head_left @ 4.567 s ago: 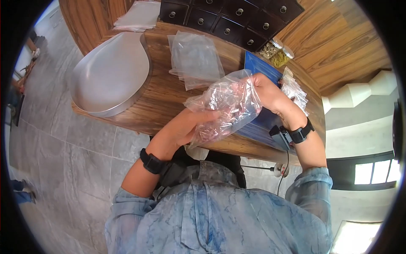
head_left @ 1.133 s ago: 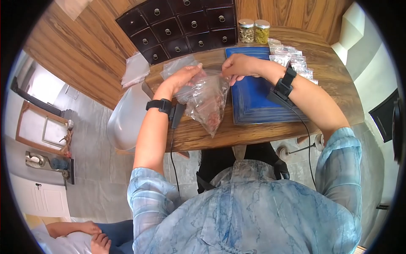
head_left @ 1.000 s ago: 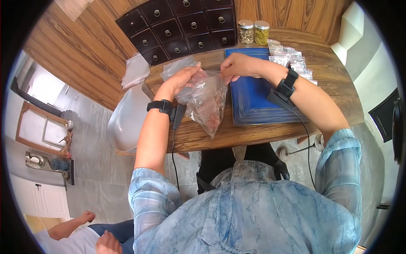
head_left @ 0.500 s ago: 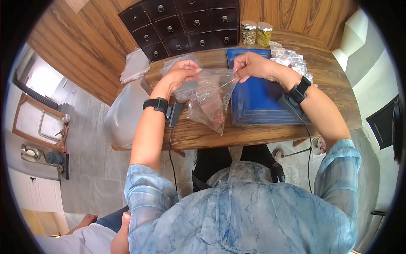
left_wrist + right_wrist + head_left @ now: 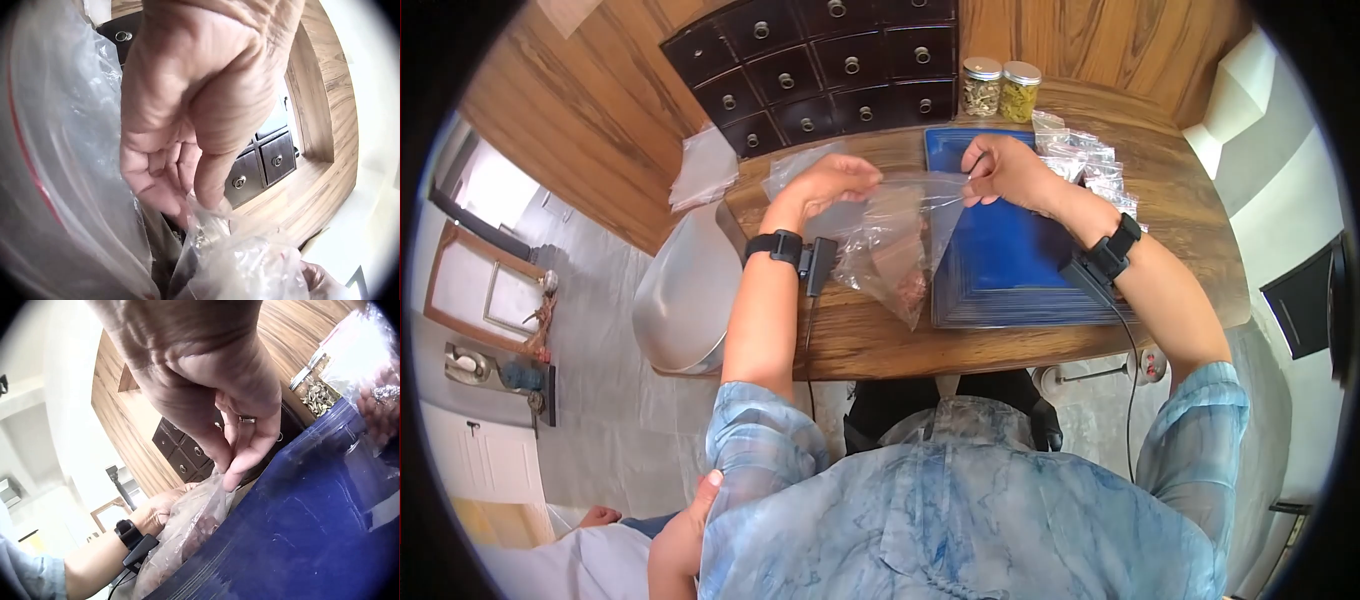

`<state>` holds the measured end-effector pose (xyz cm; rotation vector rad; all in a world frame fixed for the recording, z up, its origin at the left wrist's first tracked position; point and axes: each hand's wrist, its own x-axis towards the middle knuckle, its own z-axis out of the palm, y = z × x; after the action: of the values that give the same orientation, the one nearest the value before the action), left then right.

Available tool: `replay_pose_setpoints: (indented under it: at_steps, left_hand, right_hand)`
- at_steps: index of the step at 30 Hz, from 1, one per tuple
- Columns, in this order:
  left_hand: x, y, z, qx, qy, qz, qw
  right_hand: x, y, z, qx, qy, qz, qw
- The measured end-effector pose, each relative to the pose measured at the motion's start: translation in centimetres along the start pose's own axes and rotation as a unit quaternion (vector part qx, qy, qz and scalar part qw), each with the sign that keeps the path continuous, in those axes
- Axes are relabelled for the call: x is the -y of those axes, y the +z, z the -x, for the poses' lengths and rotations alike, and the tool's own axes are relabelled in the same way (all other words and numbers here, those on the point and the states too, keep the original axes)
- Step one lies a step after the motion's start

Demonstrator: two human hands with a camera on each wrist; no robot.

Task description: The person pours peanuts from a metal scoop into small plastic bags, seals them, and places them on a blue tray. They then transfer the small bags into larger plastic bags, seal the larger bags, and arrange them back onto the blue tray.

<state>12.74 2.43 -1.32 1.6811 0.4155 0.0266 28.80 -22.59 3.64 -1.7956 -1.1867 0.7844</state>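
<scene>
A clear zip bag (image 5: 890,255) hangs between my two hands, its top edge stretched nearly straight. Reddish pieces (image 5: 912,290) sit toward its lower corner. My left hand (image 5: 835,185) pinches the left end of that edge; in the left wrist view, thumb and fingertips meet on the plastic (image 5: 250,262). At the other end my right hand (image 5: 1010,172) holds the corner, and the right wrist view has its thumb and forefinger pinching the bag (image 5: 194,531). Below the right hand lies a stack of blue sheets (image 5: 1000,265).
A rounded metal tray (image 5: 685,295) lies at the left edge of the wooden table (image 5: 850,350). Flat plastic bags (image 5: 705,170), a dark drawer cabinet (image 5: 820,80), two lidded jars (image 5: 1020,95) and several small filled bags (image 5: 1100,170) stand or lie along the back. Another person's hand (image 5: 700,500) appears lower left.
Earlier the bag was bunched and gripped in both hands; now it hangs by its top edge. Over the last second my right hand has moved right, drawing the edge taut.
</scene>
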Motion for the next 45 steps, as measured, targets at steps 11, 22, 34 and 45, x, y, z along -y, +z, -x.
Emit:
replay_pose_setpoints:
  at_steps: [11, 22, 34, 45]
  left_hand:
    - [-2.4, -1.9, -0.9, 0.083, -0.073, -0.138, 0.984]
    - [-1.9, -2.5, -0.7, 0.0, -0.001, -0.137, 0.991]
    - [1.4, -2.5, -1.0, -0.109, 0.068, -0.022, 0.991]
    - [1.1, -2.2, 0.0, -0.117, 0.09, 0.023, 0.989]
  right_hand:
    - [-0.8, -0.7, -1.3, 0.055, 0.103, -0.085, 0.989]
    - [-1.4, -0.9, -4.1, 0.047, 0.138, -0.113, 0.983]
    - [-1.4, -1.0, -7.7, 0.025, 0.122, -0.07, 0.99]
    - [-1.0, -0.8, -8.5, 0.019, 0.13, -0.083, 0.988]
